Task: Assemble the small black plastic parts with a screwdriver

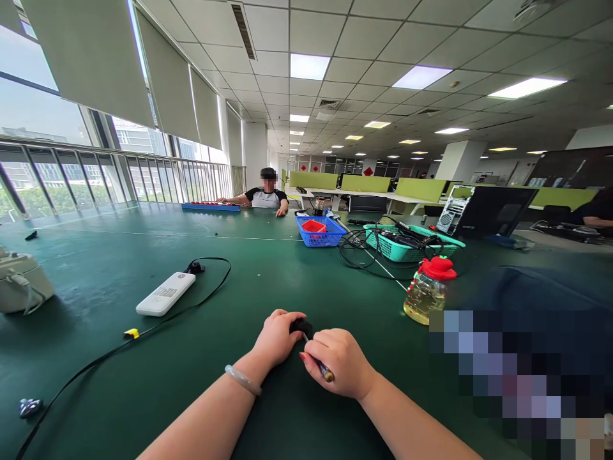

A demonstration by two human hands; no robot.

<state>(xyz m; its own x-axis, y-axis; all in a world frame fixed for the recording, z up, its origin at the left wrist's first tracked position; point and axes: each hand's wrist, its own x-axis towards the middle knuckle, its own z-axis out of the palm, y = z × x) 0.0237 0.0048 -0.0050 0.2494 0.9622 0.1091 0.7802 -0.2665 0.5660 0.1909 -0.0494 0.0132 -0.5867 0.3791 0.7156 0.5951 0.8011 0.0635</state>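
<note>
My left hand (278, 337) is closed around a small black object (302, 327) at the front middle of the green table, steadying it against the surface. What kind of object it is does not show clearly. In my right hand (341, 363) is a slim screwdriver (326, 372) with a dark handle and a brass-coloured end. Its thin shaft points forward and left, and the tip meets the black object or lies right beside it. My right fingers hide most of the handle.
A white power bank (166, 294) with a black cable lies left. A red-lidded bottle (428, 294) stands right, before a teal basket (402, 246) of cables and a blue basket (320, 233). A person (265, 197) sits across the table (230, 358); a blurred form is at right.
</note>
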